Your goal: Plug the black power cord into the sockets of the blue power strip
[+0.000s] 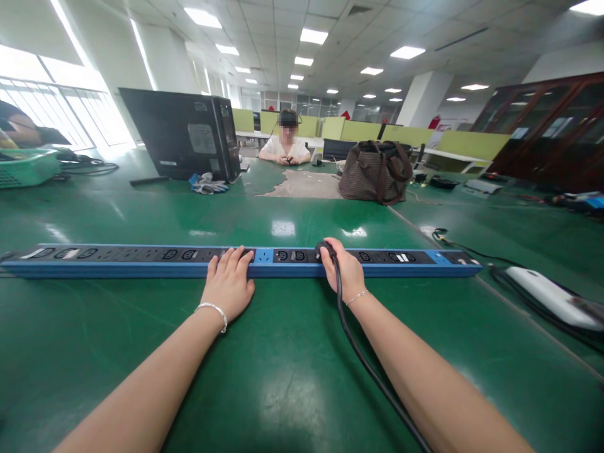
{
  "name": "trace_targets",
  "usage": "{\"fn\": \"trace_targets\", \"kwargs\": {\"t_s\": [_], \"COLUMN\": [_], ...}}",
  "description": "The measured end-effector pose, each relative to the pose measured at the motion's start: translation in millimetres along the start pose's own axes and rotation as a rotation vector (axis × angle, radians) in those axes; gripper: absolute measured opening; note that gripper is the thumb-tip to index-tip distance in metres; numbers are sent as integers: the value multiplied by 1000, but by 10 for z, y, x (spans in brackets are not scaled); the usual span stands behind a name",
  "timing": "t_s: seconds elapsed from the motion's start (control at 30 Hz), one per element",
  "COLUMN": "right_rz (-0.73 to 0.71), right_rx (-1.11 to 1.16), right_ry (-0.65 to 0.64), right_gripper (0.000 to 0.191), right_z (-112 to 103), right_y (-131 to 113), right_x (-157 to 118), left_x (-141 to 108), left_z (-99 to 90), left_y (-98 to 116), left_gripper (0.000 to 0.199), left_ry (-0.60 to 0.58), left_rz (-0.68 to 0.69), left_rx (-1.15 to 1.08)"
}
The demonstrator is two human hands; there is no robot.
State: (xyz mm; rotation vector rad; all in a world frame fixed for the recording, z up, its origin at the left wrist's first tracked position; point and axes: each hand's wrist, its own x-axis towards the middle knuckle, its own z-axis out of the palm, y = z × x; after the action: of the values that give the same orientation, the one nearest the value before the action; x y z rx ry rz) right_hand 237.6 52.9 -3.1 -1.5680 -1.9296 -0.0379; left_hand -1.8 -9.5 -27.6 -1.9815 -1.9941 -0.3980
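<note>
A long blue power strip (292, 270) with a row of black sockets lies across the green table (283, 333). My left hand (229, 283) rests on the strip left of its middle, fingers spread over the top. Right of the middle, my right hand (343, 269) is closed round a black plug (323, 249) at the strip's sockets; whether its pins are in a socket is hidden. From the plug a thick black cable (352, 343) runs down beside my right forearm to the bottom edge.
Behind the strip stand a black computer case (182, 135), grey-blue gloves (208, 184) and a brown bag (375, 173). A person (285, 143) sits across the table. A green basket (28, 168) is at left; a white device (550, 296) with cables lies at right.
</note>
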Motion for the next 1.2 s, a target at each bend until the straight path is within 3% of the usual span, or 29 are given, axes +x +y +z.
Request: {"fn": "trace_targets", "kwargs": {"t_s": [0.3, 0.67, 1.03, 1.2], "right_rz": [-95, -216, -131, -214], "right_rx": [-113, -275, -254, -293], "right_ry": [2, 91, 39, 49], "right_gripper": [37, 38, 38, 39], "right_z": [-30, -18, -81, -67], "right_y": [-71, -99, -121, -142], "right_x": [-12, -24, -1, -15], "left_x": [-12, -15, -19, -21], "left_z": [-18, -27, -10, -8], "left_y": [12, 19, 8, 6], "left_gripper": [55, 55, 55, 54], "left_ry": [10, 9, 22, 26], "left_rz": [-12, -13, -8, -4], "left_rx": [-12, -14, -26, -25]}}
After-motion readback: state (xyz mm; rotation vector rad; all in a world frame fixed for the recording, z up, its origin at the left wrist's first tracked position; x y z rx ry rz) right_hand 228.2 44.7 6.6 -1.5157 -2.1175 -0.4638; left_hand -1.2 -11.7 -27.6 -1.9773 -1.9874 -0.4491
